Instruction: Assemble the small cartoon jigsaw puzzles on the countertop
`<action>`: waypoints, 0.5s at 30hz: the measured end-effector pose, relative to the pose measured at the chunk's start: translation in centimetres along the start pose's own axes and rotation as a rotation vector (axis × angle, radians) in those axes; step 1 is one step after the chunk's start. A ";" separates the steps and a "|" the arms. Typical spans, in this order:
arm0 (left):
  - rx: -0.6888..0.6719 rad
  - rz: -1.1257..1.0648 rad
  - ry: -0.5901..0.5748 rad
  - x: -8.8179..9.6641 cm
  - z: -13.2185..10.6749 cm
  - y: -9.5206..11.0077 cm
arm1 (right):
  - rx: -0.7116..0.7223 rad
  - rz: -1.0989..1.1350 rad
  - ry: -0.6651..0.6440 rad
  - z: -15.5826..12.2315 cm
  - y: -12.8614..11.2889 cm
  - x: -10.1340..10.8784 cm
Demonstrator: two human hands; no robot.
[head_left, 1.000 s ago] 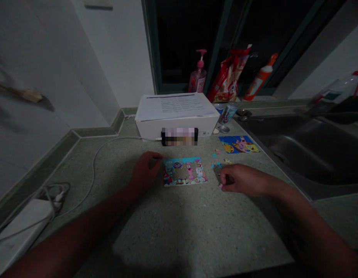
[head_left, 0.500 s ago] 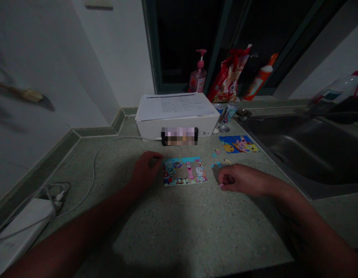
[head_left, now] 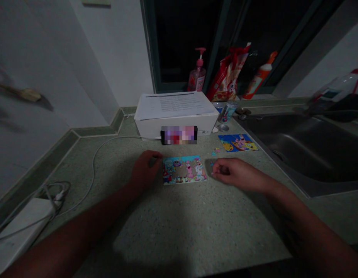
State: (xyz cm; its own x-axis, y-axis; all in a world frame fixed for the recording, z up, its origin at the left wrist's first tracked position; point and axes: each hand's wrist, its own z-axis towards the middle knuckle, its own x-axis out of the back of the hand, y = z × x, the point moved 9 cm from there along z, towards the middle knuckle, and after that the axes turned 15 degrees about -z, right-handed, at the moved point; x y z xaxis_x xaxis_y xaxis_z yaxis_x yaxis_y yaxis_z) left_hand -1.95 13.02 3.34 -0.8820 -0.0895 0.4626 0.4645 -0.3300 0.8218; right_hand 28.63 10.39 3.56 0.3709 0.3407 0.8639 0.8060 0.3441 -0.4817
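Note:
A small cartoon jigsaw puzzle point(head_left: 189, 170) lies flat on the counter, with a bare patch showing in its left middle. My left hand point(head_left: 145, 166) rests at its upper left corner, fingers curled and the thumb a little apart from the forefinger. Whether those fingertips touch the puzzle is hard to see. Just right of the puzzle, my right hand point(head_left: 233, 172) is closed in a pinch on a tiny pinkish puzzle piece point(head_left: 212, 174), mostly covered by the fingers. Loose puzzle pieces point(head_left: 214, 153) lie beyond that hand.
A blue cartoon picture card point(head_left: 238, 143) lies beside the steel sink point(head_left: 312, 150). A phone point(head_left: 179, 135) leans on a white box point(head_left: 175, 112), its cable point(head_left: 94, 154) running left to a power strip point(head_left: 28, 220). A can point(head_left: 228, 112) and bottles stand behind.
My right hand has moved left and slightly up, bringing the small piece close to the puzzle's right edge. My left hand stays at the corner.

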 end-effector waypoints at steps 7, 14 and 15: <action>-0.202 0.057 -0.033 -0.5 -0.5 1.8 | -0.019 0.215 0.149 1.0 -0.3 -1.0; -0.525 0.185 -0.138 -2.1 -2.3 5.1 | -0.107 0.421 0.216 1.9 -0.2 -2.0; -0.567 0.200 -0.162 -2.4 -2.7 5.6 | -0.116 0.450 0.217 1.9 -0.3 -2.1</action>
State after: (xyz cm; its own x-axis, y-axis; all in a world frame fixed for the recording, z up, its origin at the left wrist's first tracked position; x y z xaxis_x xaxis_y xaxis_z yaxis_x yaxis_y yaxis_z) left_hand 2.60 8.87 5.97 -0.7384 -0.0727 0.6705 0.4663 -0.7732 0.4297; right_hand 26.71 11.26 1.66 0.7701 0.2392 0.5914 0.5859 0.1013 -0.8040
